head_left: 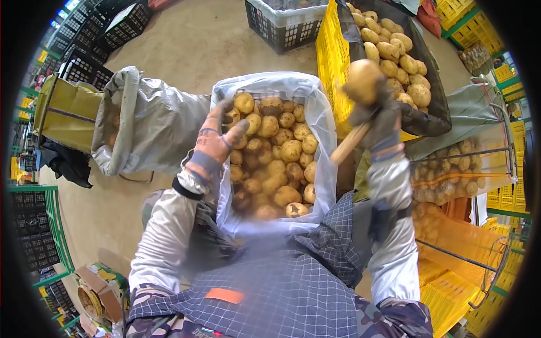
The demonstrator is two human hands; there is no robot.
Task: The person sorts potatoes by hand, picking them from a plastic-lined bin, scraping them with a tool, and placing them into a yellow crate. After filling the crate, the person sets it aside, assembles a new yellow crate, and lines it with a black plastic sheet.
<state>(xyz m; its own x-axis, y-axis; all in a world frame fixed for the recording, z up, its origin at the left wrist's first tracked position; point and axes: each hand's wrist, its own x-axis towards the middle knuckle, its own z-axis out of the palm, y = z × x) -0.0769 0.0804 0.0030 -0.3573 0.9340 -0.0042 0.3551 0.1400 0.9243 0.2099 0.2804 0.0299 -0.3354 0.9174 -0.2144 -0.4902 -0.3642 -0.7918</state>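
My left hand, in an orange and grey glove, is over the left rim of a crate lined with white plastic. Its thumb and fingers are spread beside potatoes that fill the crate, some with dark patches. My right hand, in a dark, dirty glove, is closed on a potato held up near the yellow crate. A wooden handle slants down from under the same hand; its other end is hidden, and motion blurs the hand.
A yellow crate with dark lining holds more potatoes at upper right. A black crate stands behind. On the left a grey sack hangs open on a frame. Mesh bags of potatoes are on the right.
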